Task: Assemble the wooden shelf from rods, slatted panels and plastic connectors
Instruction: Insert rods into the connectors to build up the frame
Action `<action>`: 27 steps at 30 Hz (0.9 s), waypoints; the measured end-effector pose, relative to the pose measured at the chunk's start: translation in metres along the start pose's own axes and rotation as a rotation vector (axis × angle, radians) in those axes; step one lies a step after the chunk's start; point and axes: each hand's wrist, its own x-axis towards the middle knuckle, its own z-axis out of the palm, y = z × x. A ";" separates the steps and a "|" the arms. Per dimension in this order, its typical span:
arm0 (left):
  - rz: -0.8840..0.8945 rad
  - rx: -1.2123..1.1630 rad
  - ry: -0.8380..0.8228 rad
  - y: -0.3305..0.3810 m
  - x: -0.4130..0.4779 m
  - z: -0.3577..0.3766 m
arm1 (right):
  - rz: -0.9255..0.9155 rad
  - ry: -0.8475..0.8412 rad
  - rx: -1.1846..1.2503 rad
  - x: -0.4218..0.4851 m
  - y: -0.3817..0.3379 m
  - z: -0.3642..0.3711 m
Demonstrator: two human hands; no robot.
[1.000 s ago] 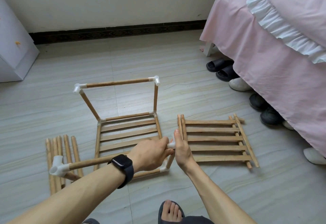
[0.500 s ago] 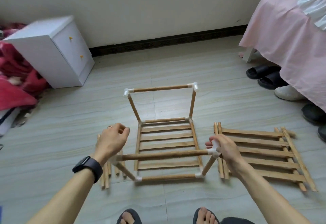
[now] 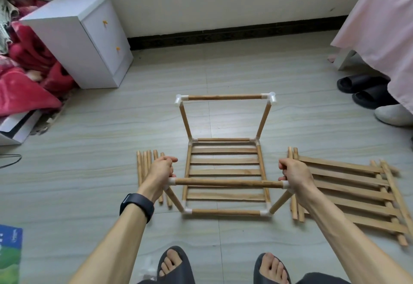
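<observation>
The half-built shelf frame (image 3: 224,212) stands on the tiled floor (image 3: 89,172) in the middle of the room, right in front of the person's slippered feet (image 3: 174,266). One slatted panel (image 3: 224,160) lies flat in its base, and rods rise from the bottom corners. The far pair is joined by a top rod (image 3: 224,97) with white plastic connectors at both ends.

The near top rod (image 3: 228,183) runs across between the two hands. The left hand (image 3: 162,169), a black smartwatch (image 3: 136,204) on its wrist, has its fingers curled round the left corner connector (image 3: 171,181). The right hand (image 3: 292,173) is clenched the same way round the right corner connector (image 3: 285,184). Both connectors sit atop the near uprights, which lean outward.

A row of loose rods (image 3: 145,167) lies on the floor just beside the left hand, partly hidden by it. To the right of the frame, spare slatted panels (image 3: 348,192) lie stacked and skewed.

Further off — a white cabinet (image 3: 82,37) against the wall, red bedding (image 3: 24,75) heaped beside it, and black slides (image 3: 362,87) by the hem of a pink bed cover (image 3: 380,26).
</observation>
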 end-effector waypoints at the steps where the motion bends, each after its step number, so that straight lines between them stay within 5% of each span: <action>1: -0.004 -0.008 -0.008 0.001 0.003 0.001 | 0.002 -0.008 -0.005 0.000 -0.002 -0.001; 10: 0.004 0.115 0.048 -0.006 0.000 -0.001 | -0.131 -0.089 -0.153 -0.012 -0.006 -0.007; 16: 0.337 0.758 0.117 0.002 -0.014 -0.004 | -0.209 -0.071 -0.268 -0.018 -0.001 -0.011; 20: 0.569 1.198 0.000 0.026 -0.032 0.009 | -0.107 -0.119 0.105 -0.019 0.007 -0.014; 23: 0.721 1.301 -0.201 0.053 -0.046 0.040 | 0.012 -0.064 0.396 -0.008 0.025 -0.024; 27: 0.935 1.379 -0.360 0.077 -0.070 0.102 | 0.142 0.070 0.388 0.009 0.078 -0.042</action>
